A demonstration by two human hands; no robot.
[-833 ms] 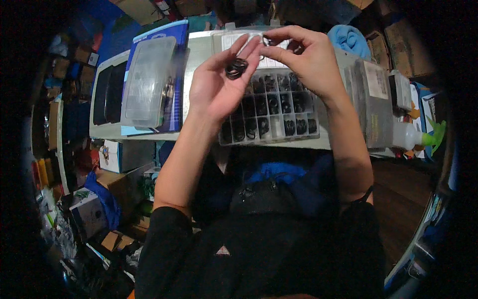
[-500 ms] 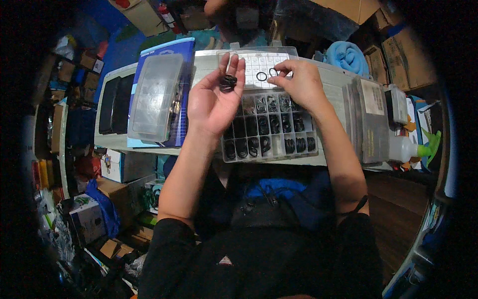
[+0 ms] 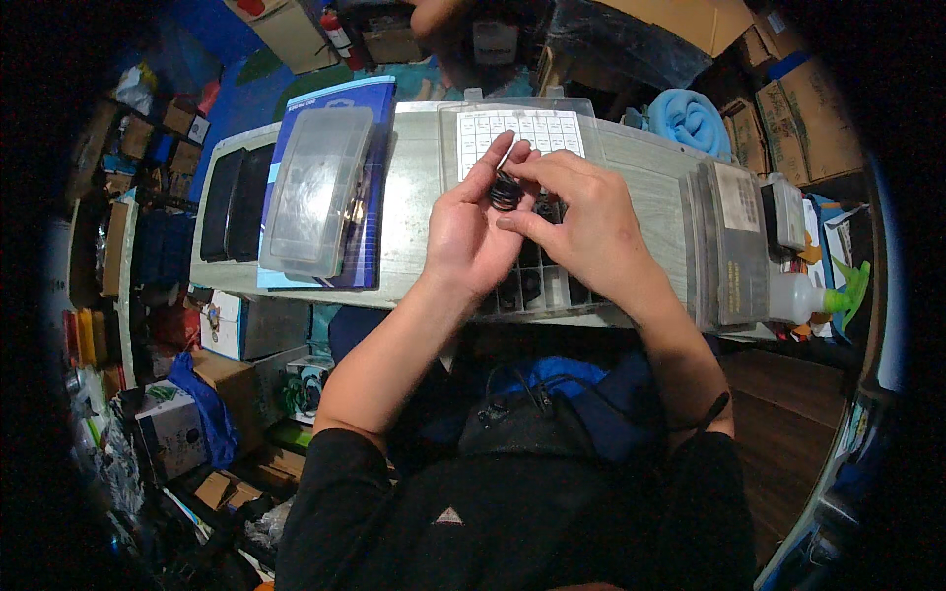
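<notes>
My left hand (image 3: 461, 236), palm up and fingers curled, cradles a small stack of black rubber rings (image 3: 505, 194). Over it, my right hand (image 3: 581, 225) has its thumb and index finger closed round those rings. Beneath both hands lies a clear compartment case (image 3: 531, 287) with black rings in its cells, largely hidden by the hands. Its open lid, behind them, carries a white chart (image 3: 510, 128) printed with a grid.
On the left of the pale table (image 3: 414, 138) are a translucent case (image 3: 320, 187) on blue packaging and black cases (image 3: 236, 202). Grey cases (image 3: 729, 251), a spray bottle (image 3: 798, 291) and a rolled blue cloth (image 3: 687, 123) are at right. Boxes (image 3: 798, 118) surround the table.
My left hand has moved right, over the compartment case. My right hand has come down from the lid's chart, where it held loose rings, onto the stack in my left palm.
</notes>
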